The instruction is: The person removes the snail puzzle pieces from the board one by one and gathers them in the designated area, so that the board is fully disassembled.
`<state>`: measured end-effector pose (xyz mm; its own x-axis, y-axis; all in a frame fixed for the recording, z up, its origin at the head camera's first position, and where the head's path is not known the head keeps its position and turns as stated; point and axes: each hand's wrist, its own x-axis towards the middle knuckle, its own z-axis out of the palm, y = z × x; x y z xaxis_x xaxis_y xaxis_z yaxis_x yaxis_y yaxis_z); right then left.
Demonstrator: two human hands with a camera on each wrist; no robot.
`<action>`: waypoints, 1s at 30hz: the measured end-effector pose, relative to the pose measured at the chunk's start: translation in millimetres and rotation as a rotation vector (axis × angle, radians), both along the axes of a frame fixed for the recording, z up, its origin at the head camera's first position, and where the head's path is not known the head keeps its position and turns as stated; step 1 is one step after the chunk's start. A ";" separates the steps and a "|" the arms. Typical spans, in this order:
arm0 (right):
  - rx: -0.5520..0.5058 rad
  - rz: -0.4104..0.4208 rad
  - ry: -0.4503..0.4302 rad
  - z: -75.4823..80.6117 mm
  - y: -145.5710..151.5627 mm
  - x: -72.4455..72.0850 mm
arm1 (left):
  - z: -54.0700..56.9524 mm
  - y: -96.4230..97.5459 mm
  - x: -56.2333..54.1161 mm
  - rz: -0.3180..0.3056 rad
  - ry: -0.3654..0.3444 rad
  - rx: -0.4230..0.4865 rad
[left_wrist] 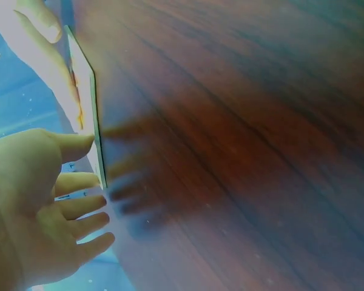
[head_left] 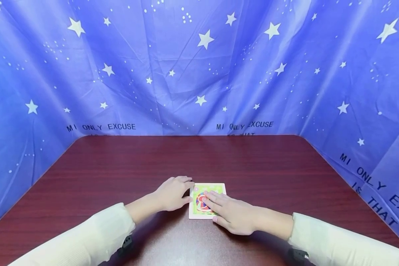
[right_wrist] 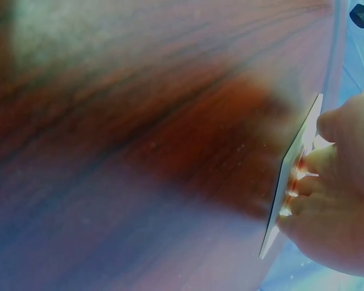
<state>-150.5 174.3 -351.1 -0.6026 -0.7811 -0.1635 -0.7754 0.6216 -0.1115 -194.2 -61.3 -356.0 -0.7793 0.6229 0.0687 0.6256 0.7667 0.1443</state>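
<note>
A thin square board (head_left: 207, 187) lies flat on the table, with a white border, a yellow-green ground and a round red, blue and orange figure. It looks like a child's picture puzzle. My right hand (head_left: 236, 216) rests across its right side, fingers stretched over the picture and covering part of it. At the left edge is my left hand (head_left: 173, 193), its thumb and forefinger at the board's rim. In the left wrist view, the left hand (left_wrist: 39, 200) has its fingers extended and spread beside the board (left_wrist: 85, 76). The right wrist view shows the right hand's (right_wrist: 346, 188) fingertips on the board's face.
A dark red wood-grain table (head_left: 146, 159) stretches beyond and to both sides of the hands. Blue cloth (head_left: 186, 85) printed with white stars and black lettering hangs behind it and along both sides. Black straps (head_left: 127, 244) show under the pale sleeves.
</note>
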 end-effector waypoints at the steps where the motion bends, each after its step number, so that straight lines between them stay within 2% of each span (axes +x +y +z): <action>1: 0.000 -0.003 -0.005 -0.5 0.0 0.4 | -0.8 1.2 -1.2 0.000 -0.003 0.017; 5: -0.002 -0.015 -0.021 -0.8 -0.1 1.4 | -1.8 5.0 -6.0 0.001 -0.047 0.090; 11: 0.000 -0.027 -0.035 -0.3 -0.6 2.5 | -2.4 9.5 -12.8 0.045 -0.201 0.204; 13: -0.003 -0.026 -0.037 -0.4 -0.6 3.1 | -3.1 11.5 -15.4 0.065 -0.231 0.230; 21: 0.002 -0.019 -0.038 0.7 -1.0 1.3 | -3.1 18.8 -28.2 0.104 -0.235 0.268; 30: 0.000 -0.035 -0.049 0.9 -2.3 0.8 | -0.1 24.4 -34.7 0.160 -0.280 0.237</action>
